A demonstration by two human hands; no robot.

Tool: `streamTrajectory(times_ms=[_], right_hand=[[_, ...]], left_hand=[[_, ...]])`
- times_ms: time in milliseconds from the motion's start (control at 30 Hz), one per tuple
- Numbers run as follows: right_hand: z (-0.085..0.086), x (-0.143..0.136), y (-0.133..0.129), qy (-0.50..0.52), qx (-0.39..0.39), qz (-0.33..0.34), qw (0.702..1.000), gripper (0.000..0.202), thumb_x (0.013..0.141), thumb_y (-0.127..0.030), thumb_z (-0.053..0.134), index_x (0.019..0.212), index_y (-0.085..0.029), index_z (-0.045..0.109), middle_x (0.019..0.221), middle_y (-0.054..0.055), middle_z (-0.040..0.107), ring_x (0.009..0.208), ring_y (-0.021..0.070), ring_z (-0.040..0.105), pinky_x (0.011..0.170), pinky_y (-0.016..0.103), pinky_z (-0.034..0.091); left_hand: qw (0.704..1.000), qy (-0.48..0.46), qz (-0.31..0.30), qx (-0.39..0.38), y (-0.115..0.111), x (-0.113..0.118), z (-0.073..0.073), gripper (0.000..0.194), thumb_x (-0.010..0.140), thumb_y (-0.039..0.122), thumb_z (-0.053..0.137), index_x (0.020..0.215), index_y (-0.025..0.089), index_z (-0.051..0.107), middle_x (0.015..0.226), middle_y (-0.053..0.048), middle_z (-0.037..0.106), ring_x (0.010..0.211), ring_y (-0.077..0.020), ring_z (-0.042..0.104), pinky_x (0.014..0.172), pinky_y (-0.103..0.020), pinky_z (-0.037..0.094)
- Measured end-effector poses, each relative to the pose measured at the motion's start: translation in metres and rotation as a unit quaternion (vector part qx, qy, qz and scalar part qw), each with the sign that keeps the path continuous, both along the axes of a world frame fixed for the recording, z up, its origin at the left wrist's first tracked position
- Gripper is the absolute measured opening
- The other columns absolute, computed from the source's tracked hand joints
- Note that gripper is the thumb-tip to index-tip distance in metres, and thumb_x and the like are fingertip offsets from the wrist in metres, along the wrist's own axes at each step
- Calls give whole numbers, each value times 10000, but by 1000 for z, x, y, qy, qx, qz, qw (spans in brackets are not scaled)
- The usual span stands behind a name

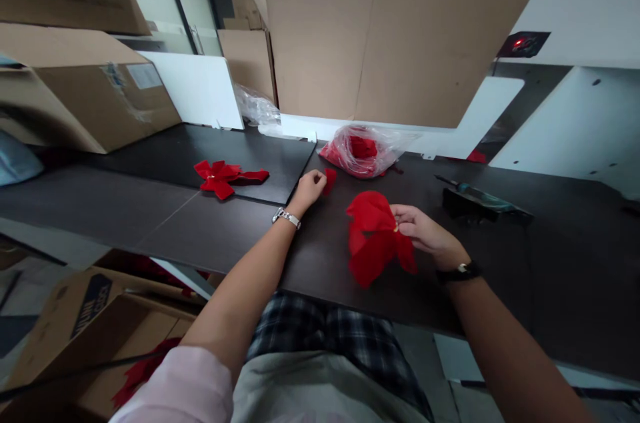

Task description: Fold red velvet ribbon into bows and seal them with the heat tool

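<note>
My right hand (423,231) pinches a large red bow (373,239) near its middle, where a small gold-coloured spot shows; its loops and tails hang over the table. My left hand (311,188) is closed in a pinch, with a small piece of red ribbon (329,181) at its fingertips. Beyond that hand sits a clear plastic bag (385,143) with red material inside. Another red bow (220,177) lies to the left, on a black board, its tail pointing right.
The dark table (220,229) carries a black board (165,149). A tool in a black holder (480,204) stands to the right. Cardboard boxes (95,89) are stacked left, and a tall cardboard panel (400,29) rises behind. An open carton (120,336) with red material sits below left.
</note>
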State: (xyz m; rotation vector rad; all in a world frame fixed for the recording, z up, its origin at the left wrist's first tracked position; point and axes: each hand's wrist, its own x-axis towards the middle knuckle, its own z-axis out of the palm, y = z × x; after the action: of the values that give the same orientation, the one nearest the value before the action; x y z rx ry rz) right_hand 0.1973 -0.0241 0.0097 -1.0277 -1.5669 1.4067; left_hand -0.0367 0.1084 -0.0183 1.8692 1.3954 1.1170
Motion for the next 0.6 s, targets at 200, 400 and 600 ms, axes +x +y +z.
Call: streamTrajectory(times_ms=[200, 400, 600], right_hand=[[-15, -17, 22, -78, 125, -157, 977, 273, 626, -355, 757, 835, -191, 694, 856, 55, 681, 791, 175, 620, 790, 333, 500], [-30, -28, 31, -40, 150, -203, 967, 351, 641, -440, 730, 874, -193, 642, 843, 61, 686, 804, 189, 649, 813, 368, 522], [-30, -27, 31, -19, 144, -218, 965, 345, 611, -426, 771, 808, -197, 604, 781, 48, 680, 759, 182, 656, 786, 364, 546]], left_hand=[[988, -99, -120, -7, -17, 17, 4, 195, 839, 269, 464, 736, 106, 494, 650, 14, 491, 606, -47, 421, 622, -163, 362], [963, -97, -248, 38, -50, 38, 8, 196, 843, 283, 493, 788, 99, 534, 741, -5, 534, 684, -54, 455, 688, -178, 369], [950, -125, -287, 15, -58, 44, 11, 204, 831, 294, 517, 779, 98, 523, 735, -9, 532, 678, -53, 472, 682, -182, 388]])
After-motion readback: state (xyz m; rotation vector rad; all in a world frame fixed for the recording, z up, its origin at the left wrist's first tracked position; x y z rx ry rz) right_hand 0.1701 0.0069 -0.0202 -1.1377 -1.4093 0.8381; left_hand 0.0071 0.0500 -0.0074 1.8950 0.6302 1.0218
